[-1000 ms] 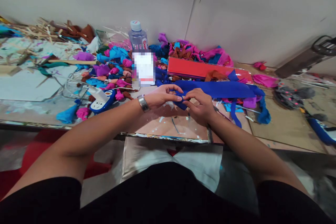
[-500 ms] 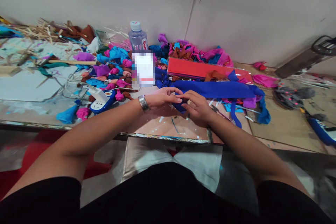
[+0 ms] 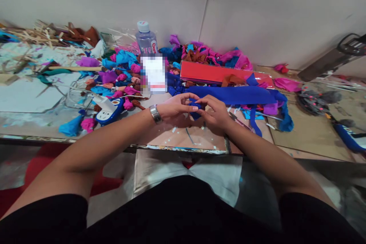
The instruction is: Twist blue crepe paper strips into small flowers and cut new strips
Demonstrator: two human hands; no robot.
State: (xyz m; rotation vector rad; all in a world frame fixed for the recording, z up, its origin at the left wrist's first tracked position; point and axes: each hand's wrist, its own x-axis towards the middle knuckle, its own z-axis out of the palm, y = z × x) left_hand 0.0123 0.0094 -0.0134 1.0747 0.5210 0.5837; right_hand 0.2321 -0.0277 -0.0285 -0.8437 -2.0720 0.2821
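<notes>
Between my two hands is a small blue crepe-paper flower (image 3: pixel 195 105), its rolled top showing between the fingertips. My left hand (image 3: pixel 177 107), with a metal watch on the wrist, pinches it from the left, thumb and fingers closed on it. From the right, my right hand (image 3: pixel 214 111) grips the same flower by its edge with thumb and forefinger. Both hands hover just above the front of the table. Behind them lies a long blue crepe-paper strip (image 3: pixel 237 95). Part of the flower's underside is hidden by the fingers.
A pile of coloured paper flowers (image 3: pixel 122 76) spreads to the left, beside a blue-and-white power strip (image 3: pixel 111 111). At the back stand a plastic bottle (image 3: pixel 146 40) and a blurred white phone-like screen (image 3: pixel 154 74). Red paper sheets (image 3: pixel 211 71) lie behind the strip; scissors (image 3: pixel 238 120) are right.
The flower has turned in my fingers, so its rolled top now shows more. My right fingers have shifted slightly around it. The whole view has moved a little.
</notes>
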